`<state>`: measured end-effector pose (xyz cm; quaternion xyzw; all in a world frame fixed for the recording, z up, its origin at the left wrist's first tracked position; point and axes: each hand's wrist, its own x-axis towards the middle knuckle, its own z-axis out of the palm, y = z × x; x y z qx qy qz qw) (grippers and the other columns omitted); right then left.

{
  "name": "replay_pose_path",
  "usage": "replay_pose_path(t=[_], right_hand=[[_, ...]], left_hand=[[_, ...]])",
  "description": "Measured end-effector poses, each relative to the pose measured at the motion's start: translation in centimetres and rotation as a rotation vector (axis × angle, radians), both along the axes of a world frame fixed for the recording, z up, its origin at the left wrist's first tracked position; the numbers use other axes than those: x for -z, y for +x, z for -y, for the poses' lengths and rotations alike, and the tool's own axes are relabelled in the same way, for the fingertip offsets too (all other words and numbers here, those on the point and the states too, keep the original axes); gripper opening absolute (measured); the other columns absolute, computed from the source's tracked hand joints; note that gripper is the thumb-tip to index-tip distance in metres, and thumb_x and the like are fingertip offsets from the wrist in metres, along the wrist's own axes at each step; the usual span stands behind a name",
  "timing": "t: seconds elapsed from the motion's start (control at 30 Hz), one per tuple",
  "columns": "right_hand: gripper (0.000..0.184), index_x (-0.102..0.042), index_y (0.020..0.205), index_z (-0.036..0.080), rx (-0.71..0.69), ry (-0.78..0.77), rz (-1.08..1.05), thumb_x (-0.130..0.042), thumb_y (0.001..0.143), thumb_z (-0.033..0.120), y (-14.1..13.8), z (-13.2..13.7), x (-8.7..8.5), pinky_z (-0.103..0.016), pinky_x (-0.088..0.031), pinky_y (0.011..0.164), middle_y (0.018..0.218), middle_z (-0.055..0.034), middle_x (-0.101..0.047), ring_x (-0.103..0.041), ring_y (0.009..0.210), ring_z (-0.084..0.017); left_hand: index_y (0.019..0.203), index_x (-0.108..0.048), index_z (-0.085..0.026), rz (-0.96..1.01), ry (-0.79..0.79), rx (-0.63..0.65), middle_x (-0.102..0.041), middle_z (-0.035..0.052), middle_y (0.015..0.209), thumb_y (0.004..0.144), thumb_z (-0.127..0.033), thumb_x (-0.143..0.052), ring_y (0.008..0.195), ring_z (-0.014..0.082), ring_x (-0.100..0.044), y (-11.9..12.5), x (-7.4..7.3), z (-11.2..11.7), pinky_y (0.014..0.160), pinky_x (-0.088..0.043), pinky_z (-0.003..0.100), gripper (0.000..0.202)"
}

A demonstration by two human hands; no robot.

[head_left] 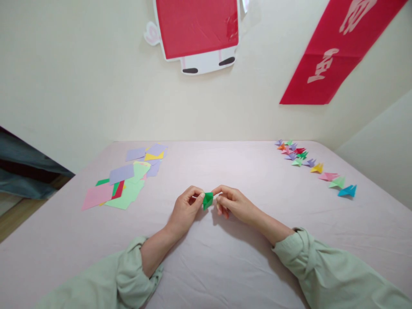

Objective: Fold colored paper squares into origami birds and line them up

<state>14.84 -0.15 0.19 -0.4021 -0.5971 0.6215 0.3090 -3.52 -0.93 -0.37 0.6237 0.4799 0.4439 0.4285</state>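
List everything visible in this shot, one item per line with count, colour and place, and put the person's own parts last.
folded green paper piece: one, green, pinched between both hands at the middle of the table
flat paper sheets: a loose overlapping pile, count unclear, pink, green, purple, yellow, red, on the table's left side
folded paper figures: over a dozen, mixed colours, in a slanting row on the table's right side
blue folded figure: one, blue, near end of that row
table: one, pale pink cover
red hanging: one, red with white border, wall centre
red banner: one, red with white marks, wall right
sleeves: two, pale green
left hand: one
right hand: one
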Motion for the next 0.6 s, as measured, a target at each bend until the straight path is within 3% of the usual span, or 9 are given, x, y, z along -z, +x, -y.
replay_pose_path(t=[0.23, 0.6], right_hand=[[0.011, -0.049, 0.081, 0.019, 0.019, 0.097, 0.03, -0.056, 0.081, 0.027, -0.44, 0.22, 0.16, -0.019, -0.033, 0.045, 0.051, 0.0095, -0.047, -0.043, 0.043, -0.007], [0.007, -0.05, 0.079, 0.02, 0.046, 0.173, 0.12, -0.05, 0.085, 0.024, -0.31, 0.43, -0.27, -0.021, -0.03, 0.046, 0.053, 0.008, -0.046, -0.042, 0.046, -0.008]], left_hand=[[0.072, -0.058, -0.016, -0.003, 0.015, 0.019, -0.056, -0.0005, 0.075, 0.085, -0.03, -0.054, 0.071, 0.0116, -0.052, 0.18, -0.09, 0.06, 0.065, -0.043, 0.021, 0.02], [0.077, -0.058, -0.016, -0.026, -0.05, 0.028, -0.058, -0.0013, 0.074, 0.083, -0.029, -0.054, 0.065, 0.0104, -0.052, 0.26, -0.25, 0.13, 0.06, -0.042, 0.02, 0.014]])
